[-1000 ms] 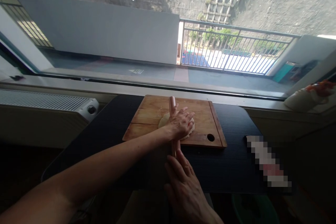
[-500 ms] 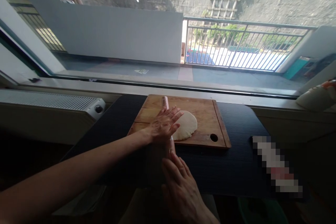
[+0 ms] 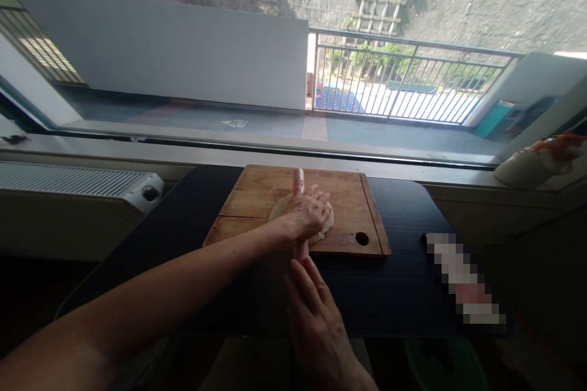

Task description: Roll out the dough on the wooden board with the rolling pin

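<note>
Dough [image 3: 277, 210] lying flat on wooden board [image 3: 346, 195], centre of frame, under rolling pin [image 3: 298, 181] and partly under left grip [image 3: 310, 212]. Left grip: palm pressed on top of rolling pin, fingers spread out toward the right, thus not clenched. Right grip [image 3: 323, 311], lower centre of frame: fingers at the near end of rolling pin, but impossible to say whether clasped around or only laid against.

Possible trouble, as a judgement: uneven thickness, because of pressure from one palm mainly over the middle. Also possible sticking of dough to rolling pin, with wrinkles or a tear as result; no flour clearly visible between. Some risk of dough creeping over lower edge of board, being very near to that edge. With too strong a push, maybe sliding of board on dark desk [image 3: 403, 214].

Hidden: middle of dough, below left grip and rolling pin; near tip of rolling pin, at right grip. Thickness of dough, hard to judge from above. Cut off: left arm [image 3: 151, 287] at lower left, right wrist [image 3: 358, 372] at bottom edge. Hard to make out: pixelated object [image 3: 465, 281] at right; green container [image 3: 444, 363] at lower right, too dark for seeing inside.
</note>
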`<state>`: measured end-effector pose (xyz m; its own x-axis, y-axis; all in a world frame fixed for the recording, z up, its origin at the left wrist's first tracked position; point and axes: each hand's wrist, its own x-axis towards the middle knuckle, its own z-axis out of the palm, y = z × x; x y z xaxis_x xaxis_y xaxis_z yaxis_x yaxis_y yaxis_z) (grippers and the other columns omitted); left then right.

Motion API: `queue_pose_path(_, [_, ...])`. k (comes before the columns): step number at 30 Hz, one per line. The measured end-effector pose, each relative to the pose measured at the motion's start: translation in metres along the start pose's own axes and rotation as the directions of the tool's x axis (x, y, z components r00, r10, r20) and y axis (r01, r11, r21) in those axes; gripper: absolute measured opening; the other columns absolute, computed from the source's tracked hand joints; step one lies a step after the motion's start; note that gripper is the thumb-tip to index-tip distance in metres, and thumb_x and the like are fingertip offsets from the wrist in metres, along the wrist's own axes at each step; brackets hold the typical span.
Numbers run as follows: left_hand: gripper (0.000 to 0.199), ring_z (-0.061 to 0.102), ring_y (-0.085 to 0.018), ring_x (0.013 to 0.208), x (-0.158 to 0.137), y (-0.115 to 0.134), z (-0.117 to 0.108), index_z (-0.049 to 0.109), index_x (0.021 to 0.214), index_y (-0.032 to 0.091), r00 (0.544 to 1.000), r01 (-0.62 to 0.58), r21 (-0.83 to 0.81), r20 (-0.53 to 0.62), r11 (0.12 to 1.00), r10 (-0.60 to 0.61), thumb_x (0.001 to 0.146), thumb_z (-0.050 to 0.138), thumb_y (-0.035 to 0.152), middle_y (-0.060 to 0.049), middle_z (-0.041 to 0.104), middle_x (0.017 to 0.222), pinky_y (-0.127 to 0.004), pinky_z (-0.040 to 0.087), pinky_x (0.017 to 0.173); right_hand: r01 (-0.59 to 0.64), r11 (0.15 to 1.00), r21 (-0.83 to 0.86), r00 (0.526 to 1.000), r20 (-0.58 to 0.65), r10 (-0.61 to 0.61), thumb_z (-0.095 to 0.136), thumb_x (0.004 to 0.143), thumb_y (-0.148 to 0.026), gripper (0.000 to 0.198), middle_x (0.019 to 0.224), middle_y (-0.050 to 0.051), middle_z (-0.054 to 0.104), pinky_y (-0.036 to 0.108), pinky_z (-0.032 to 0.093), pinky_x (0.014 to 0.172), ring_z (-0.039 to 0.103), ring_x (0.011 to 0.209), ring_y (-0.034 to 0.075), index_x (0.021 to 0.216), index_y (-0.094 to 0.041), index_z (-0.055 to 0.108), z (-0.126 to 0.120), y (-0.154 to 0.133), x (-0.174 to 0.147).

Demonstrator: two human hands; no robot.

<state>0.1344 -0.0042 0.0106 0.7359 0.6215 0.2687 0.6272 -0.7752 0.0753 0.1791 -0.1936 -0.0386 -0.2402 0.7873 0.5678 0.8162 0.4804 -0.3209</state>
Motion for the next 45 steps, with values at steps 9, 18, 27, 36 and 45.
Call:
queue_pose_path(9, [0.042, 0.022, -0.022, 0.137, -0.029, -0.032, -0.019, 0.049, 0.128, 0.023, 0.983, -0.169, -0.037, 0.068, 0.985, 0.171, 0.092, 0.030, 0.031, -0.002, 0.044, 0.139, -0.044, 0.011, 0.113, 0.001, 1.000, -0.003, 0.998, -0.070, -0.001, 0.043, 0.085, -0.006, 0.038, 0.139, 0.009, 0.043, 0.042, 0.044, 0.103, 0.025, 0.135, 0.028, 0.119, -0.012, 0.058, 0.001, 0.022, -0.017])
queue_pose_path(18, [0.047, 0.033, -0.025, 0.131, 0.043, 0.009, 0.006, 0.052, 0.122, 0.017, 0.993, -0.082, -0.052, 0.076, 0.995, 0.086, 0.092, 0.028, 0.043, -0.007, 0.056, 0.128, -0.046, 0.015, 0.111, -0.174, 0.985, -0.010, 0.974, -0.146, 0.171, 0.040, 0.086, -0.002, 0.049, 0.144, 0.009, 0.035, 0.045, 0.046, 0.099, 0.037, 0.130, 0.025, 0.130, -0.024, 0.049, -0.030, 0.054, -0.016])
queue_pose_path(27, [0.041, 0.031, -0.023, 0.133, -0.033, -0.022, -0.021, 0.052, 0.123, 0.024, 0.979, -0.171, -0.028, 0.109, 0.985, 0.173, 0.094, 0.027, 0.037, -0.003, 0.048, 0.135, -0.047, 0.014, 0.112, -0.057, 0.997, -0.050, 0.996, -0.073, 0.053, 0.044, 0.082, -0.004, 0.052, 0.140, 0.012, 0.040, 0.044, 0.044, 0.102, 0.019, 0.137, 0.031, 0.134, -0.008, 0.042, -0.006, 0.014, -0.016])
queue_pose_path(36, [0.050, 0.030, -0.025, 0.133, 0.013, -0.002, -0.005, 0.044, 0.131, 0.021, 0.986, -0.038, -0.066, 0.160, 0.997, 0.048, 0.094, 0.021, 0.045, -0.006, 0.047, 0.137, -0.050, 0.016, 0.110, -0.134, 0.983, -0.128, 0.991, -0.038, 0.130, 0.042, 0.086, -0.010, 0.049, 0.147, 0.008, 0.030, 0.051, 0.039, 0.103, 0.028, 0.134, 0.028, 0.134, -0.020, 0.044, -0.027, 0.046, -0.016])
queue_pose_path(45, [0.048, 0.033, -0.024, 0.131, 0.031, 0.012, -0.001, 0.050, 0.124, 0.018, 0.992, -0.043, -0.093, 0.110, 0.995, 0.053, 0.094, 0.023, 0.043, -0.007, 0.054, 0.130, -0.048, 0.018, 0.109, -0.175, 0.974, -0.140, 0.984, -0.053, 0.170, 0.041, 0.085, -0.006, 0.050, 0.149, 0.011, 0.025, 0.046, 0.039, 0.104, 0.025, 0.136, 0.028, 0.133, -0.015, 0.044, -0.030, 0.050, -0.016])
